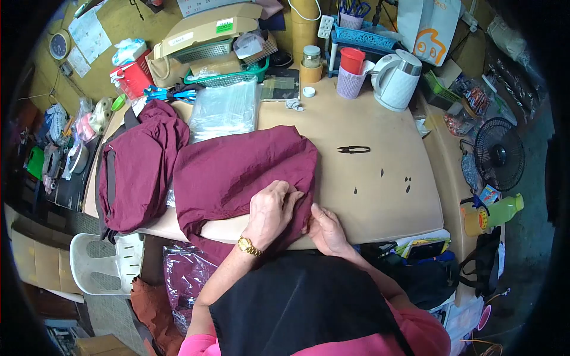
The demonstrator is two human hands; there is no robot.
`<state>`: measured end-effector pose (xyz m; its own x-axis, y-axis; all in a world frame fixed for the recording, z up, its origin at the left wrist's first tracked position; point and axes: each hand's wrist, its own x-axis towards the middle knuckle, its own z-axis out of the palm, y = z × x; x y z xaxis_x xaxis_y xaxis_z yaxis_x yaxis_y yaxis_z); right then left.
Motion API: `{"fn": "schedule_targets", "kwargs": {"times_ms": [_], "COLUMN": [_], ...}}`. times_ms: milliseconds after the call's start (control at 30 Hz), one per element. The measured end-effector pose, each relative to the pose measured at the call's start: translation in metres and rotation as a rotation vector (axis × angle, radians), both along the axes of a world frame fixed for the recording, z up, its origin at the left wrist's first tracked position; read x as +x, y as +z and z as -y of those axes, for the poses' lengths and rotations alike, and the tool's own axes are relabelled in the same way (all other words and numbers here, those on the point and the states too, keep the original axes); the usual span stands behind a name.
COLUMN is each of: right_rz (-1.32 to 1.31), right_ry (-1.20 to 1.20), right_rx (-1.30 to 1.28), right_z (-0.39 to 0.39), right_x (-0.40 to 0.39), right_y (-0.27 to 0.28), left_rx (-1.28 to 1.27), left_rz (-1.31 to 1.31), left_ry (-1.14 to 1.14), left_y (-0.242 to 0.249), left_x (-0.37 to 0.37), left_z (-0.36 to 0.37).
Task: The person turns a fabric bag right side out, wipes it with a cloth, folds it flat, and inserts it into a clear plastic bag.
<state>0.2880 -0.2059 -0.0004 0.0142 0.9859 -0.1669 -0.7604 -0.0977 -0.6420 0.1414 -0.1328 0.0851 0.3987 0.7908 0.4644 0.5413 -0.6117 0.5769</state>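
Head view: maroon cloth (237,169) at my fingertips

Across the counter (392,124) the maroon cloth lies spread, part hanging over the near edge. Left of it sits a maroon bundle (139,166); behind, a stack of plastic sleeves (225,108). My left hand (272,207) has its grip drawn together on the cloth near its right edge. My right hand (328,230) touches that edge; with its fingertips partly hidden, I cannot tell how closed its grip is. Black snips (345,149) lie beyond.
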Motion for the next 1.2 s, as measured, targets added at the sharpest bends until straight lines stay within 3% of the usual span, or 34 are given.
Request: {"fn": "schedule_targets", "kwargs": {"times_ms": [67, 200, 400, 467, 500, 567, 633, 733, 800, 867, 900, 933, 967, 1033, 1067, 1133, 1167, 1200], "right_rz": [-0.182, -0.167, -0.101, -0.275, -0.208, -0.115, 0.184, 0.063, 0.127, 0.332, 0.659, 1.059, 1.455, 2.065, 2.063, 2.29, 2.29, 2.297], "right_ry": [0.1, 0.022, -0.055, 0.192, 0.211, 0.168, 0.145, -0.026, -0.056, -0.145, 0.072, -0.071, -0.223, -0.559, -0.56, -0.442, -0.448, -0.374], "right_rx": [-0.052, -0.151, -0.089, 0.042, -0.084, -0.093, -0.018, -0.071, -0.03, 0.021, -0.034, 0.016, 0.069, 0.167, 0.165, -0.098, -0.1, 0.018], "right_z": [0.001, 0.0, -0.004, -0.003, 0.0, 0.001, -0.014, -0.035, -0.047, -0.07, -0.076, -0.078, -0.079, -0.079, -0.083, -0.1, -0.114, -0.129], "right_x": [0.003, -0.006, 0.012, 0.029, 0.024, 0.001, 0.002, 0.003, 0.003, 0.012, 0.034, 0.048, 0.059, 0.092, 0.109, 0.134, 0.138, 0.143], "right_y": [-0.005, 0.015, -0.022, -0.035, -0.013, 0.013, 0.004, 0.0, -0.012, -0.022, -0.016, -0.01, -0.003, 0.013, 0.002, -0.038, -0.045, -0.049], "left_rx": [-0.015, -0.14, -0.274, -0.193, -0.198, -0.168, -0.15, -0.343, -0.356, -0.15, -0.179, -0.178, -0.338, -0.51, -0.51, -0.635, -0.632, -0.783], "left_rz": [0.067, 0.086, 0.293, 0.327, 0.282, 0.28, 0.276, 0.218, 0.179, -0.101, -0.146, -0.147, -0.099, -0.008, -0.01, 0.138, 0.137, 0.221], "left_ry": [-0.011, -0.044, -0.038, -0.008, -0.024, -0.079, -0.154, -0.039, 0.003, -0.055, -0.084, -0.085, -0.079, -0.083, -0.084, -0.16, -0.164, -0.225], "left_y": [-0.01, -0.015, -0.019, -0.019, -0.015, -0.025, -0.027, -0.008, 0.0, -0.018, -0.033, -0.033, -0.03, -0.033, -0.038, -0.049, -0.052, -0.055], "left_x": [-0.001, 0.003, -0.002, -0.003, -0.003, 0.003, 0.008, 0.004, -0.003, -0.02, -0.026, -0.03, -0.033, -0.042, -0.045, -0.047, -0.046, -0.044], "left_z": [-0.003, 0.003, -0.001, -0.004, -0.005, -0.005, -0.002, 0.002, 0.006, 0.01, 0.008, 0.01, 0.012, 0.013, 0.014, 0.011, 0.008, 0.007]}}
